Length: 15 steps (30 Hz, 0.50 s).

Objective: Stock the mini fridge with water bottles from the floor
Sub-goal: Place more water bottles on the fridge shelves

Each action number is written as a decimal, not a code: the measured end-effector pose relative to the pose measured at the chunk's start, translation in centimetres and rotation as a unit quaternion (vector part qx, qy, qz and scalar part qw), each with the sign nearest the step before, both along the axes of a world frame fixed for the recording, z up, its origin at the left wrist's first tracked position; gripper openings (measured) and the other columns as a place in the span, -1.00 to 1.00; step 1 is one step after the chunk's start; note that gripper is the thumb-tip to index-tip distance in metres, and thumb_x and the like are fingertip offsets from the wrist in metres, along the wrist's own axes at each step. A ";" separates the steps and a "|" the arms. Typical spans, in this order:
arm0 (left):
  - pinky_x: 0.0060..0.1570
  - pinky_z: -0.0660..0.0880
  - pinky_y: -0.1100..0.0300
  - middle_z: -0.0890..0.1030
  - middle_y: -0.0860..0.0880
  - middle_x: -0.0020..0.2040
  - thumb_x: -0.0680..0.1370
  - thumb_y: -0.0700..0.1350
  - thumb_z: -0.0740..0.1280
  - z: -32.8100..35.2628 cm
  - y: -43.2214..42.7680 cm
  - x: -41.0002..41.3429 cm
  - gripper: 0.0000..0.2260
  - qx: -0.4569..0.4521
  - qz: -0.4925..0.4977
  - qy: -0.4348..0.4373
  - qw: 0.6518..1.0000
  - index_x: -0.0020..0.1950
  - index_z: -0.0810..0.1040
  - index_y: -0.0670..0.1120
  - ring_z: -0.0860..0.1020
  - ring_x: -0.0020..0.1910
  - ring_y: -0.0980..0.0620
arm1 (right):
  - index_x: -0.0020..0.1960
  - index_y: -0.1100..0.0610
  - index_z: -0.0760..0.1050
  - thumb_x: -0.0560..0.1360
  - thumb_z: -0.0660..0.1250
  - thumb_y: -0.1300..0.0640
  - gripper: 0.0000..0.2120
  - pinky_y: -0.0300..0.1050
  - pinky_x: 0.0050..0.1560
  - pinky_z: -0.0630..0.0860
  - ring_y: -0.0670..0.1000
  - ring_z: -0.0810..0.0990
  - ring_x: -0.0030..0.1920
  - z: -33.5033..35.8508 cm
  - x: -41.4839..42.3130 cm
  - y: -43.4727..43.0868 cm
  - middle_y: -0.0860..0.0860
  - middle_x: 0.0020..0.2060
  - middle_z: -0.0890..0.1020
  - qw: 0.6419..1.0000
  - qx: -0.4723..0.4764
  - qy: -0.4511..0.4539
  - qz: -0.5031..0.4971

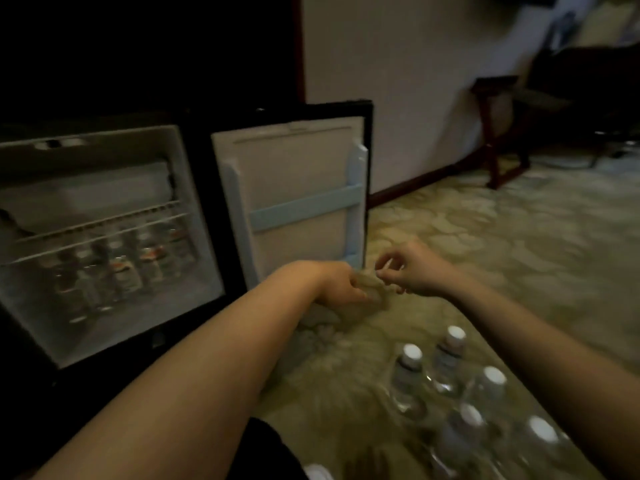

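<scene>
Two bare forearms (194,375) reach forward over the carpet (485,258). White-capped water bottles (450,382) stand loose to the right of the fridge (204,188). The fridge is open, with a row of bottles (121,271) under its wire shelf (100,233) and bare room in front of them. Its door (298,192) is swung wide at its right. Below the door's lower edge, the left hand (341,289) grips crumpled wrapping (375,296), and the right hand (412,271) pinches its top. A wooden stand (498,133) is far right of the fridge.

The fridge (114,336) stands open, its door (298,174) swung wide; a row of bottles (121,271) fills the back, leaving room in front.
</scene>
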<state>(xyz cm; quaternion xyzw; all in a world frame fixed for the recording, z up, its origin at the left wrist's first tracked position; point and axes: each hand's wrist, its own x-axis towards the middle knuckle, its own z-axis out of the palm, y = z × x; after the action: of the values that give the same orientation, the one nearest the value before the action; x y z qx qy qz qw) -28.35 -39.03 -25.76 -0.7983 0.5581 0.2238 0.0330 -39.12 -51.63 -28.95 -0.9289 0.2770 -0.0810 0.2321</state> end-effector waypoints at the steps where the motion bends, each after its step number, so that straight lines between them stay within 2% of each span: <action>1: 0.26 0.38 0.05 0.47 -0.12 0.32 0.58 0.10 0.16 -1.1 -0.8 -1.2 -0.58 0.013 -0.008 -0.003 1.000 0.32 0.44 -0.12 0.46 0.26 -0.11 | 0.05 0.18 0.57 0.52 0.31 0.14 -0.84 -0.30 -0.41 0.46 -0.06 0.55 -0.41 -0.5 -1.5 -0.4 0.15 -0.17 0.68 1.000 0.020 0.014 -0.007; 3: 0.24 0.39 0.04 0.45 -0.12 0.33 0.58 0.08 0.17 -3.2 -2.2 -3.3 -0.59 0.022 -0.016 -0.004 1.000 0.32 0.43 -0.13 0.45 0.26 -0.11 | 0.08 0.17 0.54 0.53 0.30 0.14 -0.83 -0.41 -0.51 0.39 -0.11 0.50 -0.47 -1.8 -4.2 -1.0 0.15 -0.16 0.69 0.998 0.043 0.041 -0.025; 5: 0.18 0.42 0.05 0.49 -0.12 0.29 0.57 0.08 0.19 -5.5 -3.4 -5.1 -0.60 0.020 -0.024 0.009 0.999 0.28 0.47 -0.14 0.48 0.22 -0.12 | 0.12 0.15 0.53 0.53 0.29 0.12 -0.81 -0.45 -0.52 0.36 -0.10 0.51 -0.44 -3.6 -6.8 -1.5 0.14 -0.11 0.69 0.995 0.056 0.065 -0.046; 7: 0.06 0.41 0.09 0.52 -0.14 0.25 0.56 0.07 0.20 -7.9 -3.9 -6.9 -0.61 0.029 -0.030 0.021 0.999 0.24 0.50 -0.17 0.50 0.18 -0.14 | 0.16 0.16 0.52 0.52 0.31 0.12 -0.76 -0.38 -0.41 0.40 -0.04 0.54 -0.33 -6.2 -9.1 -1.7 0.15 -0.03 0.67 0.992 0.066 0.086 -0.061; 9: -0.04 0.36 0.14 0.53 -0.17 0.22 0.56 0.03 0.21 -10.4 -4.1 -8.5 -0.65 0.036 -0.030 0.042 0.998 0.19 0.49 -0.20 0.51 0.16 -0.16 | 0.19 0.17 0.51 0.50 0.33 0.13 -0.72 -0.25 -0.21 0.43 -0.02 0.54 -0.18 -9.1 -11.2 -1.7 0.15 0.04 0.64 0.988 0.068 0.118 -0.074; 12: 0.01 0.36 0.14 0.49 -0.19 0.27 0.55 0.00 0.24 -13.3 -4.2 -10.5 -0.65 0.054 -0.025 0.076 0.995 0.25 0.45 -0.18 0.48 0.20 -0.16 | 0.18 0.18 0.52 0.50 0.33 0.09 -0.71 -0.11 0.03 0.51 0.06 0.59 -0.04 -13.1 -13.4 -1.1 0.12 0.04 0.63 0.984 0.082 0.133 -0.091; 15: 0.04 0.40 0.12 0.49 -0.20 0.27 0.56 -0.02 0.25 -15.7 -3.8 -11.8 -0.64 0.060 -0.008 0.112 0.992 0.27 0.44 -0.20 0.48 0.21 -0.16 | 0.23 0.19 0.48 0.50 0.31 0.09 -0.66 -0.06 0.12 0.50 0.12 0.56 0.13 -16.4 -14.6 -0.4 0.14 0.13 0.59 0.982 0.087 0.139 -0.093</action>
<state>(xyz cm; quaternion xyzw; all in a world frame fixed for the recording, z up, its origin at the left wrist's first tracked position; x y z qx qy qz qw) -40.18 -42.83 -41.45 -0.7601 0.5507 0.3444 0.0201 -53.68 -52.07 -45.38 -0.8775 0.3977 0.0524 0.2629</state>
